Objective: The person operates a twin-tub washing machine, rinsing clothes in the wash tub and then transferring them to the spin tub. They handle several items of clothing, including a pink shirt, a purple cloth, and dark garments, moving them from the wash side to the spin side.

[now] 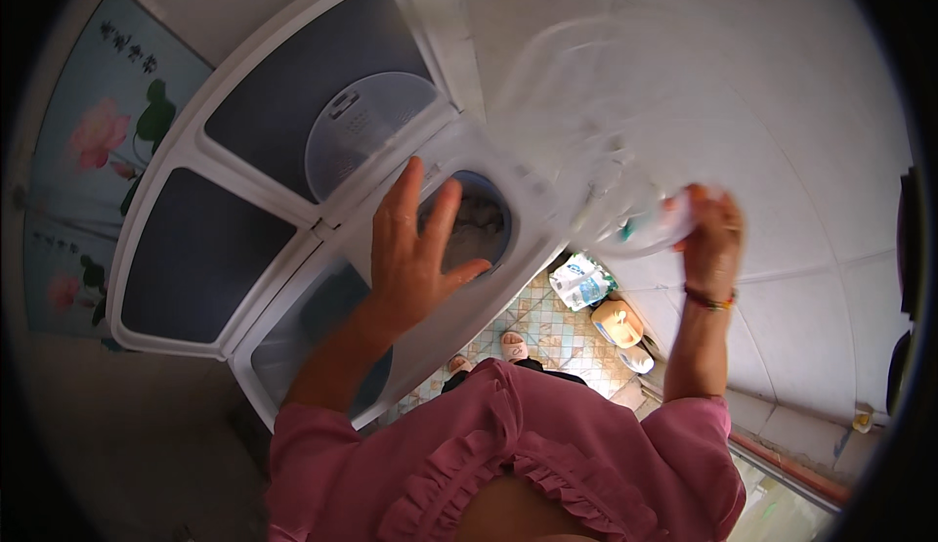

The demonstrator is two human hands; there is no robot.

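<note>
My left hand [418, 249], fingers spread and holding nothing, hovers over the white twin-tub washing machine [410, 355], near its round spin tub [480, 227]. Greyish cloth seems to lie inside that tub. Out to the right, my right hand [714, 230] grips the end of a clear plastic bag [608, 190], blurred by motion, with a small green patch on it. The machine's double lid [249, 153] stands raised, and a round translucent inner cover [366, 128] rests upright against it. The larger wash tub [293, 344] is partly hidden by my left forearm.
On the tiled floor [538, 318], beside the wall, stand a white and green packet [582, 282], an orange-yellow jug [617, 323] and a white container [636, 359]. A lotus picture [95, 175] hangs behind the lid. The tiled wall [791, 197] rises close at the right.
</note>
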